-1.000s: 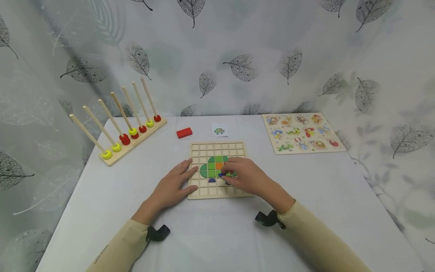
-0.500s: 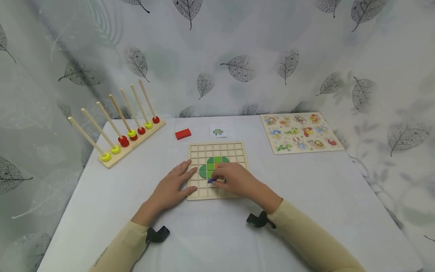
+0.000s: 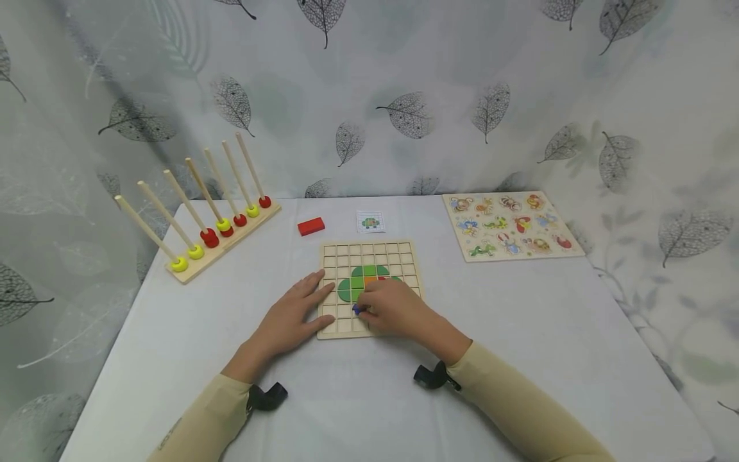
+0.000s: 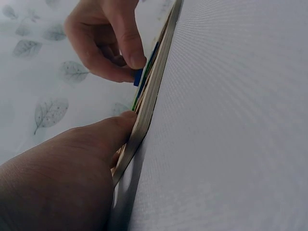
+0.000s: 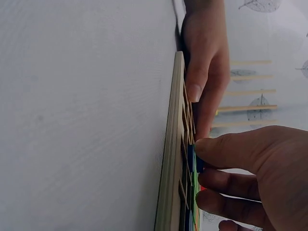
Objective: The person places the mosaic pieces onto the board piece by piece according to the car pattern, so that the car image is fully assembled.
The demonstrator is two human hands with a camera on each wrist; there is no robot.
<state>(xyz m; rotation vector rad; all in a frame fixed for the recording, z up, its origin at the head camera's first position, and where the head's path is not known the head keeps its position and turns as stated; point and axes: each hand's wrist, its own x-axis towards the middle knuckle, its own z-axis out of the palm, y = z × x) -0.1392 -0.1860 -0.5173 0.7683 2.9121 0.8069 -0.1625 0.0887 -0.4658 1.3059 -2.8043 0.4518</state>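
Note:
A square wooden grid board (image 3: 339, 254) lies on the table, with green tiles (image 3: 357, 283) and a few orange and red ones set in its cells. My left hand (image 3: 290, 316) rests on the board's left edge, its fingers spread. Over the lower rows, my right hand (image 3: 399, 312) pinches a small blue tile (image 3: 356, 310) between thumb and fingers. In the left wrist view this blue tile (image 4: 138, 77) is tilted against the board's face. The right wrist view shows blue at the thumb tip too. My right hand hides the board's lower right part in the head view.
Behind the board lie a red block (image 3: 312, 226) and a small picture card (image 3: 371, 222). A wooden peg stand (image 3: 215, 253) with red and yellow beads stands at the back left. An animal puzzle board (image 3: 514, 228) lies at the back right.
My right hand has moved left and slightly toward me across the board, bringing a blue tile to the lower left of the green shape. The left hand stays in place.

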